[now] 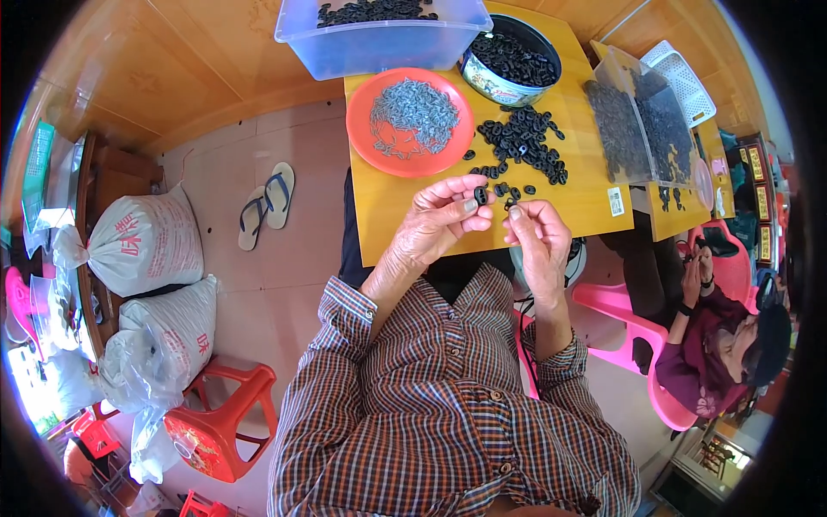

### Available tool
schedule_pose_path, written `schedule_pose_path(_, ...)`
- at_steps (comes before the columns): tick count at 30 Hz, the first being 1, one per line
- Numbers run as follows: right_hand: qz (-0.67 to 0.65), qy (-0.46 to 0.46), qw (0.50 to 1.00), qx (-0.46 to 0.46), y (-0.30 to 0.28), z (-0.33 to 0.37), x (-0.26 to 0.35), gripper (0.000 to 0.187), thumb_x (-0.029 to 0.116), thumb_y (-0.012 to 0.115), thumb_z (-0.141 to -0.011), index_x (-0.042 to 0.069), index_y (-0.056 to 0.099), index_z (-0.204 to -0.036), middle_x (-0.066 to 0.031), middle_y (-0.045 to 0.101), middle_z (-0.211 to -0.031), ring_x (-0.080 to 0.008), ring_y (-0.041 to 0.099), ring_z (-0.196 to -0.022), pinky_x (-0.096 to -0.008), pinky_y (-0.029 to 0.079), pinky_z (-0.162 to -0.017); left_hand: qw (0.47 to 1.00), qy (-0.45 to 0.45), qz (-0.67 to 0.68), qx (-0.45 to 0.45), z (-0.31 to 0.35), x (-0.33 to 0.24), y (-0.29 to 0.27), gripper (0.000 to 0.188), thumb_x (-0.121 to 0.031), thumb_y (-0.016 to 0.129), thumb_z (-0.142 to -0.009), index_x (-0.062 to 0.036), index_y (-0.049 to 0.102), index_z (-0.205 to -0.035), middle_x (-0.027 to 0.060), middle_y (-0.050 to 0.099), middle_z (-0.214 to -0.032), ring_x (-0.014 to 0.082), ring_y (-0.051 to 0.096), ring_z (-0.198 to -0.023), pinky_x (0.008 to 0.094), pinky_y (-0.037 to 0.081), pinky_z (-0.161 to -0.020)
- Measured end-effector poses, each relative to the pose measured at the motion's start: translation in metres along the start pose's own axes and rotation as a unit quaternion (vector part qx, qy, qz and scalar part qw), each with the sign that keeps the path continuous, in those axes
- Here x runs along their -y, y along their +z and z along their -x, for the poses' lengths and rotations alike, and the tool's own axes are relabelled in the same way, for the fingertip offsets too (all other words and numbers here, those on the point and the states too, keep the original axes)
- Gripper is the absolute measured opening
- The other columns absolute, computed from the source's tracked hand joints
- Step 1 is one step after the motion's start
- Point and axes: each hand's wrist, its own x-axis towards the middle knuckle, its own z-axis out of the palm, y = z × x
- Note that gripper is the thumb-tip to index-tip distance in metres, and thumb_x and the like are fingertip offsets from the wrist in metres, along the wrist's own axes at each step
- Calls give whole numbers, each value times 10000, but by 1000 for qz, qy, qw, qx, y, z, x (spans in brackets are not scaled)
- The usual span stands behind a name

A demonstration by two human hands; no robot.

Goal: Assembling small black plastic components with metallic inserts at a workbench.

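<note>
Wood-panelled wall behind, yellow table pushed toward it; a seated person in a purple top is off past the right edge. On the surface: orange plate of small silvery pieces along the left edge, bluish clear bin by the far-left corner, round tin full of black parts near the far edge. Heap of loose black parts sits between the tin and the near edge, toward the right edge, with a few strays trailing to the near edge.

Work in hand: one black oval part, up in the left hand just over the near edge. Left is pinching it thumb-to-fingers, opening visible in the part. Right hand is just beside it, thumb and forefinger drawn together — can't tell if a small piece is between the tips; a dark bit shows right there, may be a stray behind.

My read: mid-step, two-handed fine work on a single part, probably fitting a silvery piece. Next move calls for the left to hold the part steady, opening exposed, and right fingertips brought in square to it — small target, easy to fumble.
</note>
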Motion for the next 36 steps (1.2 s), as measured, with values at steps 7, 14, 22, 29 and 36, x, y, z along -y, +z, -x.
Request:
schedule_pose_path(7,6,-18,1000,4,7,3,2,124,118,590,-911,-5,580,-923,-32,604,-761,-55,530,-640,-205,463,-614,1000,3,20,11,2,-1,-1,338,15,541,-898,8,539,-1235,186,611,-1092,207,646,-884,314,575,-773)
schedule_pose_path(14,5,-11,1000,-11,7,5,-3,118,111,597,-905,-4,583,-925,-32,607,-759,-55,536,-640,-200,455,-602,999,12,20,25,3,0,-10,331,13,532,-903,0,540,-1233,186,612,-1079,212,645,-885,303,578,-754)
schedule_pose_path(22,11,-1,1000,-21,15,4,-3,134,131,600,-906,-1,581,-912,-28,596,-744,-61,519,-627,-203,445,-604,997,3,77,26,5,-1,-21,340,17,525,-909,20,514,-1249,204,614,-1089,233,663,-893,331,581,-771)
schedule_pose_path(29,16,6,1000,-17,20,2,-8,144,135,603,-907,-8,579,-911,-27,590,-738,-61,516,-623,-202,440,-599,999,17,-7,-36,5,-1,-16,176,-12,520,-924,-12,557,-1096,196,610,-1088,191,643,-866,300,568,-725)
schedule_pose_path(36,-4,17,1000,-13,35,1,-13,146,128,597,-910,-17,585,-923,-38,620,-776,-67,540,-627,-202,440,-595,985,71,-123,-99,11,9,-21,188,27,547,-901,-7,575,-1084,108,611,-1018,160,620,-872,291,530,-801)
